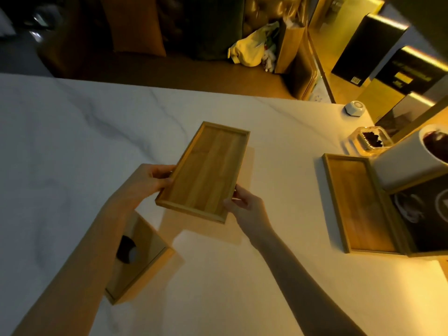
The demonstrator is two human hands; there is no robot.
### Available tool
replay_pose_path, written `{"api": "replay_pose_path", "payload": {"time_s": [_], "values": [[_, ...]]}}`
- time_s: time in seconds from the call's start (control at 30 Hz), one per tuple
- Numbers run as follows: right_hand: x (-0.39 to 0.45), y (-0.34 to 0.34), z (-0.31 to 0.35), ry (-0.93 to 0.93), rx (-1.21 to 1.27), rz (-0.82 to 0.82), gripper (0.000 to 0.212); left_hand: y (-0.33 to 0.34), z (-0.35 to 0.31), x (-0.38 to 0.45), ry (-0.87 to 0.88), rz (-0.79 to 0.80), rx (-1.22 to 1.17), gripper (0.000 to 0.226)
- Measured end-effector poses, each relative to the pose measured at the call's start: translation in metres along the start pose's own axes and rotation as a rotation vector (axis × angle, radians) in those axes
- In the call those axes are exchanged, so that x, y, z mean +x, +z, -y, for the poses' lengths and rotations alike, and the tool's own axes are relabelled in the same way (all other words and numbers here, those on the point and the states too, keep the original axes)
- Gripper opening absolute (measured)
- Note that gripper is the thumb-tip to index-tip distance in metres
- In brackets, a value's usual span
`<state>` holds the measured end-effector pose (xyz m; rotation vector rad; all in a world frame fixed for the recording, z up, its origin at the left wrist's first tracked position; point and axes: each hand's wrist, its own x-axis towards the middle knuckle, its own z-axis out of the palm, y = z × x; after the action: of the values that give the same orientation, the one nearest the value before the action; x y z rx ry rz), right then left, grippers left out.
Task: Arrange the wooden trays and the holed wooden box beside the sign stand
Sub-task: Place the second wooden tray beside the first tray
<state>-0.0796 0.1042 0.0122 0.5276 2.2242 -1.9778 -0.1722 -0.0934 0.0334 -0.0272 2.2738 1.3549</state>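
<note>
I hold a shallow rectangular wooden tray (206, 169) above the white marble table (72, 141), its long axis running away from me. My left hand (148, 181) grips its left edge and my right hand (244, 204) grips its near right corner. A second wooden tray (358, 204) lies flat at the right, right beside the dark sign stand (426, 214). The holed wooden box (143, 258), with an oval dark hole in its top, sits under my left forearm, partly hidden by it.
A white cylindrical container (412, 158) stands behind the sign stand at the right. A clear lidded box with dark contents (368, 141) and a small white hexagonal object (355, 108) sit near the table's far right corner. Beyond the table edge are bags and furniture.
</note>
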Motion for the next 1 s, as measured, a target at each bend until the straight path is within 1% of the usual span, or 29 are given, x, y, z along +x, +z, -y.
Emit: {"api": "replay_pose_path", "payload": {"time_s": [0.17, 0.37, 0.53, 0.67, 0.8, 1.0], "values": [[-0.014, -0.045, 0.008, -0.09, -0.132, 0.019, 0.041, 0.034, -0.027, -0.019, 0.098, -0.056, -0.043, 0.041], [-0.038, -0.098, 0.008, -0.162, -0.336, -0.033, 0.045, 0.087, -0.051, -0.035, 0.222, -0.089, -0.025, 0.04], [-0.052, -0.141, -0.011, -0.121, -0.395, -0.11, 0.041, 0.14, -0.059, -0.042, 0.285, -0.061, 0.09, 0.035], [-0.057, -0.169, -0.034, -0.058, -0.382, -0.171, 0.04, 0.18, -0.061, -0.039, 0.256, -0.037, 0.154, 0.035], [-0.057, -0.192, -0.051, -0.013, -0.389, -0.153, 0.04, 0.215, -0.059, -0.033, 0.221, -0.024, 0.198, 0.04], [-0.043, -0.218, -0.07, 0.065, -0.401, -0.138, 0.042, 0.248, -0.052, -0.021, 0.161, -0.035, 0.187, 0.043]]}}
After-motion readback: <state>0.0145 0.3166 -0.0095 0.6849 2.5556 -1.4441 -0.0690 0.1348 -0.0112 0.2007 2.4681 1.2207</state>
